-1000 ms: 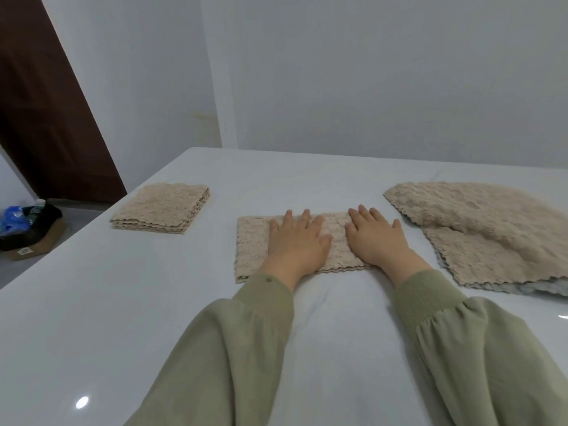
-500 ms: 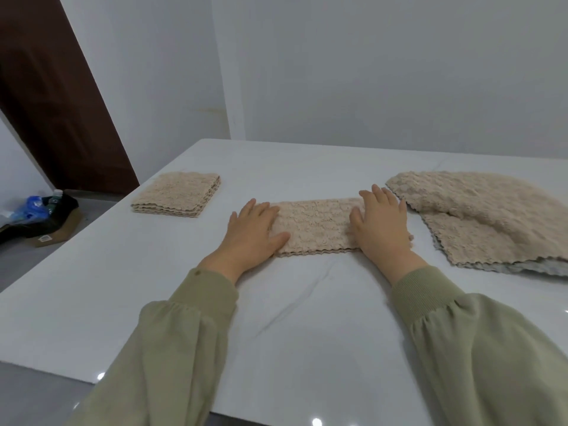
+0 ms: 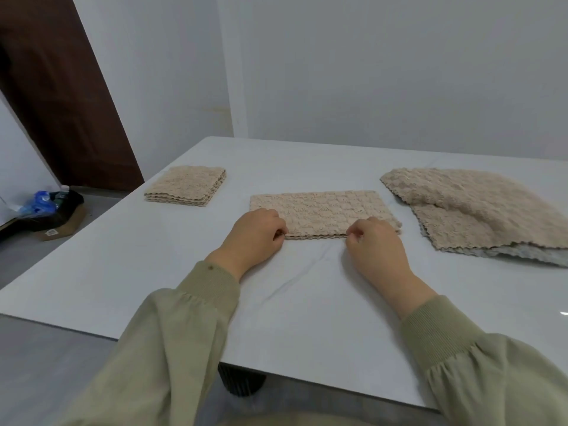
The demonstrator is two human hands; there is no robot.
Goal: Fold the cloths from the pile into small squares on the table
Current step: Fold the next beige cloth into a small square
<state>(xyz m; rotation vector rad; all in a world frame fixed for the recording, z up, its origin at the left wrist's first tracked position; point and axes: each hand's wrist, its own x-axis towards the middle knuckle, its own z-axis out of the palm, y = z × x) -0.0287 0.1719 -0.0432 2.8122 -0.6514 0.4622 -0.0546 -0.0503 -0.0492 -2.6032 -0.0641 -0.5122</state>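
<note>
A beige textured cloth (image 3: 322, 210), folded once into a long rectangle, lies flat in the middle of the white table (image 3: 307, 290). My left hand (image 3: 256, 235) pinches its near edge toward the left end with curled fingers. My right hand (image 3: 373, 245) pinches the same near edge toward the right end. To the right lies the pile of unfolded beige cloths (image 3: 479, 210), its top cloth rumpled. At the far left sits a neat stack of folded squares (image 3: 187, 187).
The table's near edge runs across the bottom, with a dark table leg (image 3: 241, 382) under it. Grey walls stand behind. A brown door (image 3: 58, 96) is at the left, and a box with bags (image 3: 49, 210) sits on the floor below it.
Both hands went from lying flat on the cloth to its near edge, where the fingers now curl and pinch it. The camera view has shifted right and back.
</note>
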